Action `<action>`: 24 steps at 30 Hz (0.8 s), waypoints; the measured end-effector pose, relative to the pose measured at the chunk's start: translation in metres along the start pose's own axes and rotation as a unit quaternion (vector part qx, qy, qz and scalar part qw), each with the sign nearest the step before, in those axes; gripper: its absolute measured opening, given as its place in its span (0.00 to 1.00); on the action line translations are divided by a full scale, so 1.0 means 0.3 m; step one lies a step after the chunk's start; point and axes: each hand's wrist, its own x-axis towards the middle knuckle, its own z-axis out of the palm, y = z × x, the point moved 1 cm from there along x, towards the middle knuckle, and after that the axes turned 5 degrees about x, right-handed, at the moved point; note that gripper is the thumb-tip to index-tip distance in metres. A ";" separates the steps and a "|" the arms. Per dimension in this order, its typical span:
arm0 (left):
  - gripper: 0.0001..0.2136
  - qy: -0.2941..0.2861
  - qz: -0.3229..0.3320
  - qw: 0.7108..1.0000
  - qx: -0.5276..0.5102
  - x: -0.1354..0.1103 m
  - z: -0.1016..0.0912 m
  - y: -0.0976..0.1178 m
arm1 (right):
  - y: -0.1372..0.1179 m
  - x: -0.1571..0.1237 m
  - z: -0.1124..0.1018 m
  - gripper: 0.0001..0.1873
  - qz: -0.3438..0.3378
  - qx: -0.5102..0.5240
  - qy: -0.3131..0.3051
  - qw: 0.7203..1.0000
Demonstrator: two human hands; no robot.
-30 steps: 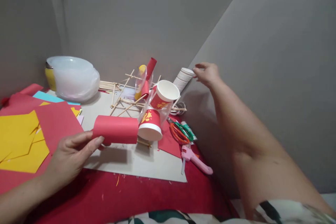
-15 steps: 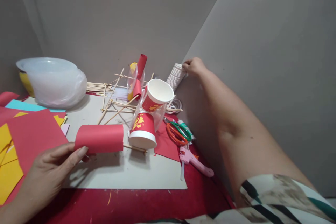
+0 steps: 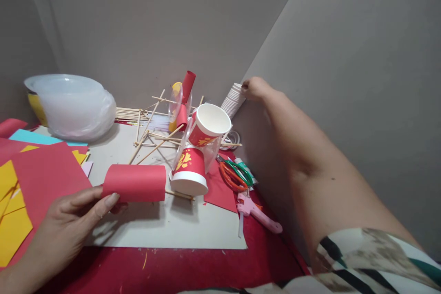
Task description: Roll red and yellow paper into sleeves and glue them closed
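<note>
My left hand point(image 3: 82, 213) pinches a rolled tube of red paper point(image 3: 136, 183) at its left end and holds it over the pale board. At the back right, my right hand point(image 3: 257, 89) has its fingers closed at the upper edge of a leaning stack of paper cups point(image 3: 232, 101); the fingertips are partly hidden. Between the hands stand two red paper cups, an upper cup point(image 3: 212, 121) with its white mouth facing up and a lower cup point(image 3: 189, 172) tilted, with clear plastic beside them. Thin wooden sticks point(image 3: 148, 133), joined in a frame, lie behind the tube.
Orange-and-green-handled scissors point(image 3: 234, 174) and a pink glue gun point(image 3: 258, 213) lie at the board's right side. Red paper point(image 3: 51, 174) and yellow paper sheets point(image 3: 14, 234) spread at the left. Plastic-wrapped bowls point(image 3: 72, 108) stand at the back left. Grey walls close off the back and right.
The view has shifted slightly. Both hands keep nearly the same places, the left still holding the red paper tube and the right still at the cup stack.
</note>
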 end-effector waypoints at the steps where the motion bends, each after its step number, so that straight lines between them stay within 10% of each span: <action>1: 0.05 0.008 -0.035 0.999 0.004 -0.006 0.002 0.001 | -0.002 0.000 -0.003 0.18 0.011 -0.003 -0.007 1.000; 13: 0.12 -0.045 -0.109 0.993 -0.016 -0.006 -0.012 -0.003 | -0.031 -0.008 -0.080 0.33 0.083 0.098 0.144 0.981; 22: 0.12 -0.030 -0.051 0.998 0.007 -0.002 -0.020 0.014 | -0.111 -0.116 -0.183 0.35 0.078 0.273 0.312 0.907; 24: 0.13 -0.033 -0.041 0.998 0.013 0.002 -0.031 0.020 | -0.147 -0.196 -0.226 0.32 0.030 0.391 0.345 0.853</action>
